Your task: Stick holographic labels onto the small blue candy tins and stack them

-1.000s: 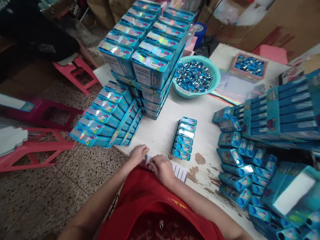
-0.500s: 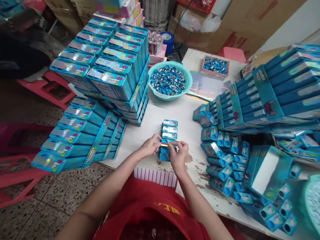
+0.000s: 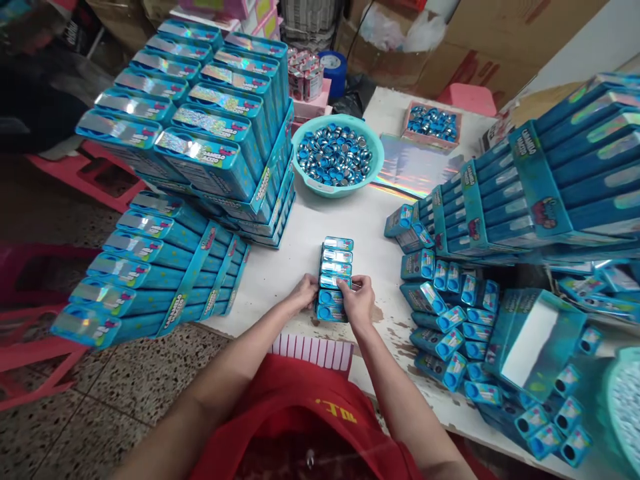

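Note:
A short row of small blue candy boxes stands on the table in front of me. The farther ones carry shiny silvery strips across their tops; the two nearest show round blue caps. My right hand is closed at the row's right side, its thumb pressing the top of a middle box that bears a shiny sticker strip. Against the left side of the same box, the curled fingers of my left hand are pressed together. Its fingertips are partly hidden.
A turquoise basin holds many blue and silver caps. Behind it stand a pink box of caps and shiny sticker sheets. Stacked blue boxes rise at left; more packs and loose boxes crowd the right.
The shiny strip that was stretched between my two hands now lies across a middle box. Both hands have moved down to the sides of the row, the right thumb onto the top.

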{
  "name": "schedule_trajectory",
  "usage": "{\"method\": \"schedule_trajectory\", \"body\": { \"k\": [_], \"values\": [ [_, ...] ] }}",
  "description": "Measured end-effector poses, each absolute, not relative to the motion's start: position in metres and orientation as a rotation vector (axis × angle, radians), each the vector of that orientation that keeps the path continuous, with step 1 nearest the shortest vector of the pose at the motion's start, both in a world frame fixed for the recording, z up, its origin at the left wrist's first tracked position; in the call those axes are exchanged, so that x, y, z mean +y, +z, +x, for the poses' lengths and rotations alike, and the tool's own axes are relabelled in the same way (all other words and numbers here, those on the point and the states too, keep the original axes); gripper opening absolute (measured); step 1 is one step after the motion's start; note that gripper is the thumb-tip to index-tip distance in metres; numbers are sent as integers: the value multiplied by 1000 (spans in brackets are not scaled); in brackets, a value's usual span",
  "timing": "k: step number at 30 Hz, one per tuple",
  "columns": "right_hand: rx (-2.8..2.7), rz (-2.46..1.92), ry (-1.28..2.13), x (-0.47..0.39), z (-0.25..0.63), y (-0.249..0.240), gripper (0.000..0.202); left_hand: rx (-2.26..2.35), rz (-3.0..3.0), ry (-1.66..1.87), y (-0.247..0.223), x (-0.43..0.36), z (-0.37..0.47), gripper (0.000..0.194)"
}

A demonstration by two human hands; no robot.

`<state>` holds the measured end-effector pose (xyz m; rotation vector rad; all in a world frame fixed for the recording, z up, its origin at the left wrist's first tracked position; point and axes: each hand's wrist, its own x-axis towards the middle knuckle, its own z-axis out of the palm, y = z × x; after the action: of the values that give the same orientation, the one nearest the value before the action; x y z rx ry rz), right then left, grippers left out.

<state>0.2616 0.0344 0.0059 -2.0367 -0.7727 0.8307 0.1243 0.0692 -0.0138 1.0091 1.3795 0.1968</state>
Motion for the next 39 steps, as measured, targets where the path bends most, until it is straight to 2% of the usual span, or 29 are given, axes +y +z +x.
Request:
{"method": "schedule_trajectory", "body": {
  "k": [3, 8, 11, 14, 17, 21, 26, 32, 39],
  "values": [
    [-908, -2009, 798, 29, 267, 11, 27, 1475, 1278, 186, -10, 70, 104, 28],
    [-1282, -1814, 484, -10, 245, 32, 28, 1352, 1510, 166, 8, 44, 11, 34],
    [-1622, -1502, 884, -37, 205, 33, 18, 1289, 1342, 49, 5, 6, -35, 33],
    [-1859, -1351, 1239, -49, 164, 14, 26, 1379, 1111, 61, -10, -21, -48, 27],
    [-2059, -1447, 1301, -50, 136, -9, 42, 1424, 1108, 194, -20, -29, -44, 25],
    [-2252, -1512, 1217, -50, 124, -21, 40, 1528, 1170, 230, -24, -28, -38, 21],
    [-2339, -1438, 1134, -57, 125, -18, 37, 1596, 940, 295, -27, -30, -33, 17],
    [-2152, -1543, 1048, -50, 122, -16, 8, 1541, 876, 293, -22, -24, -31, 14],
    [-1973, -1345, 1277, -50, 126, 6, 13, 1586, 864, 235, -20, -16, -29, 12]
  ]
}}
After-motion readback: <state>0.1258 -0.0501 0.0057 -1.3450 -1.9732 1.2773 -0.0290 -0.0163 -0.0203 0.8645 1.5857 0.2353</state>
